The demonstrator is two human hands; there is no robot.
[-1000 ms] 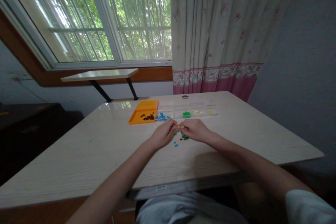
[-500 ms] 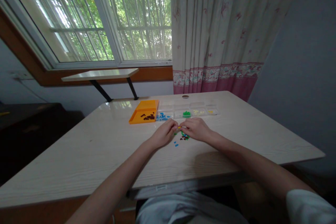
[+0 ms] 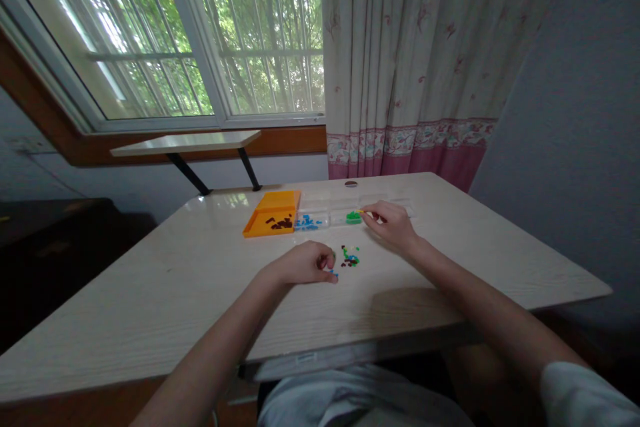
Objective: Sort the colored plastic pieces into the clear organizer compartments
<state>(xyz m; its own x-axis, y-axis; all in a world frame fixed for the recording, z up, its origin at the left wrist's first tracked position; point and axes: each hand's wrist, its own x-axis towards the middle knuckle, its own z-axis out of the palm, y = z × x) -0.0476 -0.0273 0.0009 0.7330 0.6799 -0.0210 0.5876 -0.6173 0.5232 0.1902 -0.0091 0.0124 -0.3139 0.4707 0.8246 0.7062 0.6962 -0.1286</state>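
Observation:
My left hand [image 3: 307, 263] is low over the table, fingers curled and thumb apart from them. Small blue pieces [image 3: 334, 274] lie at its fingertips, partly covered by the thumb. To its right is a small pile of green, brown and blue pieces [image 3: 351, 258]. Farther forward, my right hand [image 3: 393, 221] pinches a small yellow piece [image 3: 362, 211] between thumb and fingers. It is above the clear compartment boxes, beside the one with green pieces [image 3: 353, 217], and hides part of the boxes to the right.
An orange case [image 3: 280, 199] stands open at the back, with dark brown pieces [image 3: 280, 222] in it. Next to it, a clear compartment holds blue pieces [image 3: 307, 221]. A raised shelf [image 3: 190, 141] is fixed at the table's back left. Behind are a window and a curtain [image 3: 415, 67].
My hands were together around a small yellow piece and have separated. The right moved forward to the boxes with a yellow piece; the left came back toward the loose blue pieces, its fingers parted.

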